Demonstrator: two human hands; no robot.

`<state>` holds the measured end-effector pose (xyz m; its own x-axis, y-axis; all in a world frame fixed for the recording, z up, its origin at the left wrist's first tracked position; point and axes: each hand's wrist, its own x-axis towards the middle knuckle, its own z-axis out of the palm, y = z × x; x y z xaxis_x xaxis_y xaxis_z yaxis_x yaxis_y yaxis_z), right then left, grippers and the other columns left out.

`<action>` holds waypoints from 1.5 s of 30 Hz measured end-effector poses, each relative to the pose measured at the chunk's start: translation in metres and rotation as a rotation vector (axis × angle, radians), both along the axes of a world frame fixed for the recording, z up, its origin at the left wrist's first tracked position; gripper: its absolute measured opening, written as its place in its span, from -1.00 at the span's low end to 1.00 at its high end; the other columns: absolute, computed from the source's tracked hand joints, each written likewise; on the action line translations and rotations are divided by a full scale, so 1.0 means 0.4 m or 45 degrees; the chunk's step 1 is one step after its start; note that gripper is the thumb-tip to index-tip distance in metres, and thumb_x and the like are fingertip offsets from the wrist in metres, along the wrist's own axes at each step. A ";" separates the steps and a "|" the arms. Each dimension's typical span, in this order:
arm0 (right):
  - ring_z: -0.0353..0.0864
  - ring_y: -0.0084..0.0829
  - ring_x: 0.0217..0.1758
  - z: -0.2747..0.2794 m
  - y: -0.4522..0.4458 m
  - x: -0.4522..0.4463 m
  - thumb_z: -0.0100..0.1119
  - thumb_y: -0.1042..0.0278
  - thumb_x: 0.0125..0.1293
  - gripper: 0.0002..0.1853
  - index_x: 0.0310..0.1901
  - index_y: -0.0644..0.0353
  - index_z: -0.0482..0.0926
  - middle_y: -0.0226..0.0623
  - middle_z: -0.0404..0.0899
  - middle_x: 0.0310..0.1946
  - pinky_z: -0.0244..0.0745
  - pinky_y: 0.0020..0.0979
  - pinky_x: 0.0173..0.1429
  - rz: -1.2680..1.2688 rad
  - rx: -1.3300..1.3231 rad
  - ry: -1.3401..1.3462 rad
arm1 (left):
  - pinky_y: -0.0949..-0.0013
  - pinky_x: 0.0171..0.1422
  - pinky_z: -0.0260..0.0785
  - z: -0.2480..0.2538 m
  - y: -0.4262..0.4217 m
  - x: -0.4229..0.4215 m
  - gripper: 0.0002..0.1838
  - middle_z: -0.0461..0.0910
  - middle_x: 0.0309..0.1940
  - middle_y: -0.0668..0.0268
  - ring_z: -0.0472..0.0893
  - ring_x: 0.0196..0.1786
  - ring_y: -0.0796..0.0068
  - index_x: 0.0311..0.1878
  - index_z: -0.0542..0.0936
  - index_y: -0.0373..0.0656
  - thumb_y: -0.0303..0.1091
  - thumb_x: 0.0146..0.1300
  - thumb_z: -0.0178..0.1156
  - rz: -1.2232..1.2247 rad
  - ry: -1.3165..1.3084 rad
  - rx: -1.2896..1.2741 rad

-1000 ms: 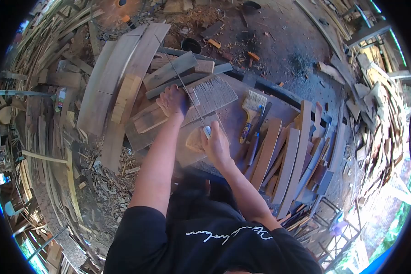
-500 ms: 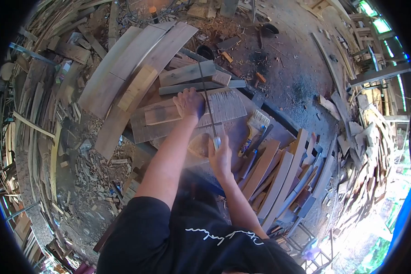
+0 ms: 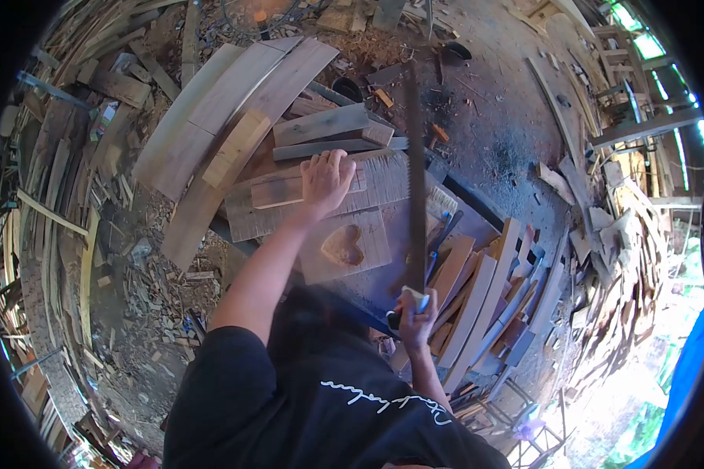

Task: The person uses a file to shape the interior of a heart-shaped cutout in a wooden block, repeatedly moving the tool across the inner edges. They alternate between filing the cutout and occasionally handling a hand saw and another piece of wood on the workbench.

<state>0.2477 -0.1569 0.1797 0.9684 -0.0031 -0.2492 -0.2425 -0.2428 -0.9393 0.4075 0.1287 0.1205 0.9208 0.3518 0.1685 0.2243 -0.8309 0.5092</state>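
Observation:
My right hand [image 3: 416,319] is closed round the handle of a handsaw [image 3: 417,172], whose long blade points away from me, apart from the wood. A small wooden block [image 3: 272,192] lies across a wide, scored board [image 3: 387,173]. Over the block's right part, my left hand [image 3: 327,184] presses down with its fingers curled over the far edge. Nearer to me is a flat board [image 3: 375,254] with a heart-shaped hollow [image 3: 344,245] carved into it. Just beyond the scored board, several short wood pieces [image 3: 321,125] are stacked.
Long planks [image 3: 235,102] lie at the upper left. A wide brush [image 3: 443,205] is partly hidden behind the saw. Several wood strips [image 3: 477,313] are piled at the right, near my right arm. Scraps and shavings cover the floor [image 3: 485,102].
The saw has come off the block and swung right and toward me with my right hand. My left hand stays on the block. The heart-shaped hollow now shows fully.

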 end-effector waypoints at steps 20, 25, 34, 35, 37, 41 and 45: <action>0.59 -0.38 -0.50 -0.013 0.017 -0.040 0.29 0.32 0.36 -0.79 -0.20 0.23 0.47 -0.15 0.55 -0.55 0.45 -0.31 -0.41 0.040 -0.222 -0.030 | 0.01 0.43 0.23 0.073 0.122 -0.043 -0.31 0.51 0.11 0.12 0.47 0.28 0.11 0.33 0.51 0.10 0.27 0.23 0.19 -0.623 0.577 -0.030; 0.63 -0.30 -0.53 0.012 0.115 0.009 0.27 0.32 0.37 -0.79 -0.20 0.25 0.45 -0.12 0.56 -0.56 0.47 -0.28 -0.41 0.136 -0.300 -0.166 | -0.09 0.31 0.27 0.051 0.102 -0.020 -0.55 0.59 0.02 0.24 0.57 0.15 0.17 0.03 0.66 0.09 0.15 0.41 -0.03 -0.404 0.458 -0.087; 0.60 0.23 -0.30 0.011 0.162 0.034 0.26 0.35 0.35 -0.76 -0.16 0.26 0.39 0.15 0.57 -0.41 0.48 -0.03 -0.28 0.231 -0.283 -0.218 | -0.02 0.07 0.36 0.024 -0.026 0.051 -0.54 0.74 -0.23 0.23 0.70 -0.08 0.13 -0.27 0.76 0.00 -0.03 0.40 -0.12 0.259 0.465 0.217; 0.60 0.23 -0.30 0.002 0.164 0.036 0.26 0.35 0.35 -0.76 -0.16 0.26 0.39 0.15 0.57 -0.41 0.48 -0.03 -0.28 0.223 -0.285 -0.212 | -0.02 0.07 0.36 0.037 -0.031 0.055 -0.54 0.74 -0.23 0.23 0.70 -0.08 0.13 -0.27 0.76 0.00 -0.03 0.40 -0.12 0.249 0.470 0.218; 0.58 0.24 -0.26 -0.015 0.167 0.038 0.25 0.32 0.36 -0.74 -0.14 0.26 0.39 0.17 0.56 -0.38 0.47 0.01 -0.24 0.225 -0.329 -0.253 | 0.00 0.08 0.36 0.046 -0.033 0.055 -0.55 0.75 -0.20 0.19 0.71 -0.08 0.14 -0.24 0.78 0.00 -0.07 0.35 -0.12 0.284 0.515 0.182; 0.59 0.24 -0.23 -0.008 0.159 0.026 0.24 0.35 0.36 -0.77 -0.16 0.28 0.41 0.17 0.57 -0.35 0.49 -0.03 -0.22 0.236 -0.405 -0.202 | 0.00 0.08 0.37 0.028 -0.030 0.065 -0.57 0.75 -0.18 0.19 0.71 -0.06 0.15 -0.21 0.78 -0.01 -0.09 0.31 -0.10 0.300 0.562 0.225; 0.58 0.18 -0.28 0.001 0.153 0.015 0.23 0.24 0.37 -0.71 -0.17 0.25 0.35 0.08 0.53 -0.32 0.50 0.04 -0.25 0.331 -0.533 -0.219 | 0.03 0.13 0.34 0.036 -0.033 0.066 -0.60 0.74 -0.14 0.20 0.70 -0.02 0.17 -0.17 0.76 0.01 -0.12 0.29 -0.08 0.289 0.635 0.234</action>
